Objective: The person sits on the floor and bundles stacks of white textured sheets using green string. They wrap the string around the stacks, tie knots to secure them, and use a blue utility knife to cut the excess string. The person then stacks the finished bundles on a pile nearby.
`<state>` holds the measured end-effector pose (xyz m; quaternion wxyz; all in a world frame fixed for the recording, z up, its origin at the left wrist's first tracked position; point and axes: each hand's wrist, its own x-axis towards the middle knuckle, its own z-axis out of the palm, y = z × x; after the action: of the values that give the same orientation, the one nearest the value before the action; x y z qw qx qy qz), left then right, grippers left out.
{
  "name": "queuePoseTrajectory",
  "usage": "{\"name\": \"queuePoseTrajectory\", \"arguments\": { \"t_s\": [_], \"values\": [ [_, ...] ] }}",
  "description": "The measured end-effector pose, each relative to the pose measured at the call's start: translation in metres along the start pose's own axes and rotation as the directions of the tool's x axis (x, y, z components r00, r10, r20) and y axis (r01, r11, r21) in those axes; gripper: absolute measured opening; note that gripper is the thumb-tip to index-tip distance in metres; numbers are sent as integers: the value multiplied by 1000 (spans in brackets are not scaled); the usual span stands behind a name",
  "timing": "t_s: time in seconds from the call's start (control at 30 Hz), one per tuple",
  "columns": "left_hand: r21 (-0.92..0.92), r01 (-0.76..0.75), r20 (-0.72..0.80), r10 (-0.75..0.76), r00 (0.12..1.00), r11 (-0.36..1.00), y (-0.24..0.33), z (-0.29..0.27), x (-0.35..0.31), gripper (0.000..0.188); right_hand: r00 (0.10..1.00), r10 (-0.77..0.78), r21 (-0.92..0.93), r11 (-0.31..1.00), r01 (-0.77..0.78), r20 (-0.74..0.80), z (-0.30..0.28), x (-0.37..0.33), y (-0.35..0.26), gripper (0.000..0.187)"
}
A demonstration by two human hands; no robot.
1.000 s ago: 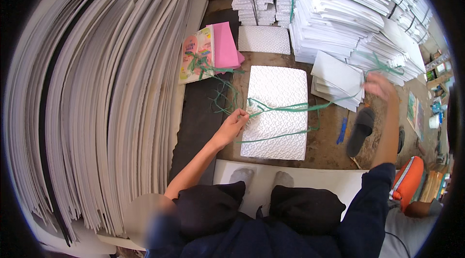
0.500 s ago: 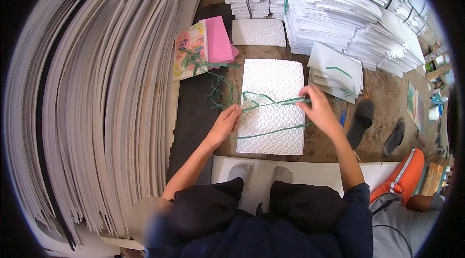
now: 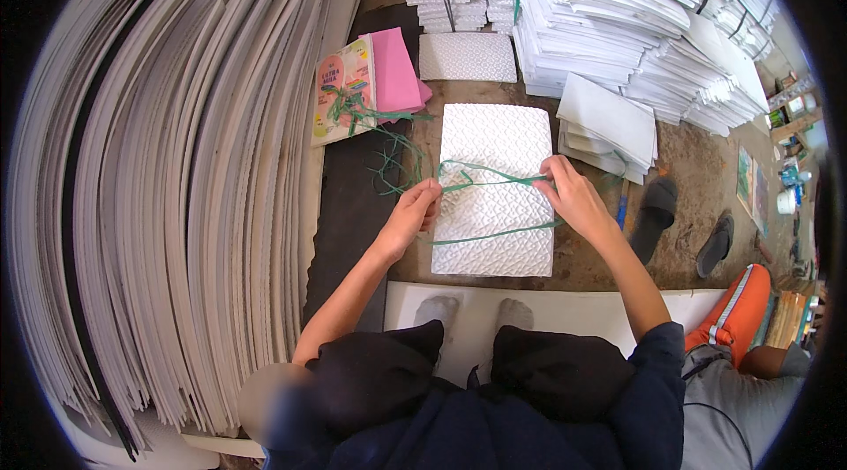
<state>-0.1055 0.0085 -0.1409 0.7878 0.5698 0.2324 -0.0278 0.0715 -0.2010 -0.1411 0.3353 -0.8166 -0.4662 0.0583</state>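
Note:
A white, embossed sheet stack (image 3: 494,249) lies flat on the floor in front of my feet. Thin green plastic twine (image 3: 494,180) crosses its middle, and a second strand (image 3: 494,235) runs across it lower down. At the stack's left edge my left hand (image 3: 415,212) pinches the twine between thumb and fingers. On the right edge my right hand (image 3: 569,192) is closed on the same twine, drawing it out between both hands. A loose tangle of green twine (image 3: 394,165) lies just beyond my left hand.
Tall packed sheets (image 3: 194,188) stand along the left. Bundled white stacks (image 3: 600,11) rise at the back right, with a smaller pile (image 3: 607,121) before them. Pink sheets (image 3: 397,73) lie beside a printed packet (image 3: 340,90). Dark slippers (image 3: 655,218) and another person's orange-clad leg (image 3: 737,311) are at right.
The twine between my hands has shifted slightly, and its free end that stuck up past my right hand no longer shows there. Both hands stay at the stack's edges.

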Motion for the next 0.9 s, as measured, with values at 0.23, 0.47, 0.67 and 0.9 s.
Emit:
{"name": "queuePoseTrajectory", "arguments": {
  "t_s": [0.23,0.47,0.67,0.9],
  "values": [
    [-27,-3,-32,2,999,1000,-3,-2,-2,21,910,89,86,987,-135,405,-44,13,9,19],
    [447,-308,-5,346,938,840,-32,6,-10,20,926,86,127,982,-141,368,-63,69,36,21],
    [807,-459,216,538,815,372,-37,28,-27,12,934,-174,23,984,176,311,-33,129,36,19],
    [853,-490,307,587,749,181,-44,40,-24,14,890,-309,5,945,327,335,17,157,59,17]
  ]
}}
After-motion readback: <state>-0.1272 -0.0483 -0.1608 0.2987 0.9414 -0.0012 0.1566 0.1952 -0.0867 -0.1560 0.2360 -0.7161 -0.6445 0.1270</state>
